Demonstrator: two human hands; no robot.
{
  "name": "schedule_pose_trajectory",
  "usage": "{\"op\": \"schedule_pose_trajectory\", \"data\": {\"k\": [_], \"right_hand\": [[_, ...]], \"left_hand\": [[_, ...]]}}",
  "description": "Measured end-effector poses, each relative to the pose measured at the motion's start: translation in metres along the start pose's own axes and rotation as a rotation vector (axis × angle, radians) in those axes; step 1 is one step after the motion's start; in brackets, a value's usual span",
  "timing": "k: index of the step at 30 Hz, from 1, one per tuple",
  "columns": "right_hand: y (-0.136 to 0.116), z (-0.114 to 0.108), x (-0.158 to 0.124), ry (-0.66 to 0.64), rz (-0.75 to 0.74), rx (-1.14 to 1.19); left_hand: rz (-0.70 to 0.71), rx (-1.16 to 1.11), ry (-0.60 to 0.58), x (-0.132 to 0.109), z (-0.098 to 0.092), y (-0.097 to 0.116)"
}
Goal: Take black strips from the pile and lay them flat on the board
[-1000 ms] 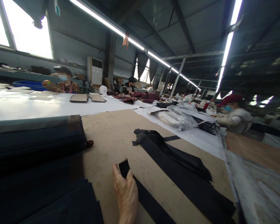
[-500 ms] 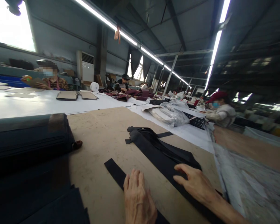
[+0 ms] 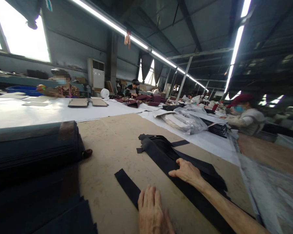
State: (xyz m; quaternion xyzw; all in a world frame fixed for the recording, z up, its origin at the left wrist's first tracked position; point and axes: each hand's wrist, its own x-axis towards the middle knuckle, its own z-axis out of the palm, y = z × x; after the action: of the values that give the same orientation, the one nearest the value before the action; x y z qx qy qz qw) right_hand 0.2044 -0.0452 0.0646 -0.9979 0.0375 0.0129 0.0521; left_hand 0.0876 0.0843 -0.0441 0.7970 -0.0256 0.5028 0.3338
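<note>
My left hand [image 3: 152, 208] lies flat, fingers extended side by side, over a single black strip [image 3: 126, 183] on the tan board [image 3: 107, 139]. The strip's far end sticks out past my fingertips; the rest is hidden beneath the hand. To the right, my right hand [image 3: 187, 170] touches a pile of long black strips [image 3: 158, 156], its thumb and forefinger apart on the top one. The strips look like fabric or thin leather and lie slanted, with uneven far ends. A shorter strip end [image 3: 180, 143] pokes out from the pile's far side.
A thick stack of dark sheets [image 3: 34, 139] stands at left, with a small brown round object [image 3: 88, 153] against it. Beyond are tan panels [image 3: 78, 102], a white roll [image 3: 104, 94] and plastic-wrapped pieces [image 3: 180, 122]. Co-workers sit at left, far centre and right.
My right hand has moved forward and left along the pile of strips. My left hand stays on the single strip. The camera view has turned slightly left.
</note>
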Motion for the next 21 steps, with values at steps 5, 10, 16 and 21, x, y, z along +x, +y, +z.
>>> {"op": "schedule_pose_trajectory", "data": {"k": [5, 10, 16, 21], "right_hand": [[-0.012, 0.0, 0.011, -0.02, 0.0, -0.01], [-0.013, 0.002, 0.016, -0.046, -0.026, 0.03], [-0.013, 0.008, 0.019, -0.042, -0.025, 0.067], [-0.021, 0.01, 0.026, -0.032, -0.032, 0.158]], "left_hand": [[-0.035, -0.034, -0.02, -0.003, 0.004, -0.001], [-0.016, 0.003, -0.019, -0.001, 0.0, 0.004], [-0.01, -0.04, 0.041, -0.008, 0.014, -0.006], [0.041, 0.033, -0.004, -0.014, 0.014, -0.01]]}}
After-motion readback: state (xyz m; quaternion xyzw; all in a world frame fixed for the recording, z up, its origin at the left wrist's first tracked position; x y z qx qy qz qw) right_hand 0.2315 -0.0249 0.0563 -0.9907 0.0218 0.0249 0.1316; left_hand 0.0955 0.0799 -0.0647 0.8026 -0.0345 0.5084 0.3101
